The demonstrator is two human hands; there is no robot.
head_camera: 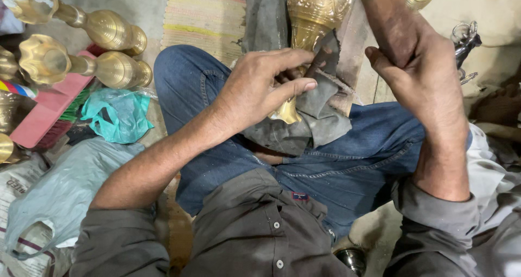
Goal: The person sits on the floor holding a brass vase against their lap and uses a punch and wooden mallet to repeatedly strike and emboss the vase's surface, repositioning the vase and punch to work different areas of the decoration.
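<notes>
Brass vase (315, 16) lengthwise away from body; left hand (260, 87) gripping cloth (320, 114), right hand (418, 65) clenched.

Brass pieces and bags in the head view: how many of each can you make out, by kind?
Brass stands lying at the left: 2
Brass piece on the lap under the left hand: 1
Teal plastic bag: 1
Grey cloth on the lap: 1
Total: 5. More brass is cut off at the edges.

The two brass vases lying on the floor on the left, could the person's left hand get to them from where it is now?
Probably yes. The left hand rests on the grey cloth around the brass piece on the lap, and the brass vases lie off to that side, with only the bent knee and open floor between.
</notes>
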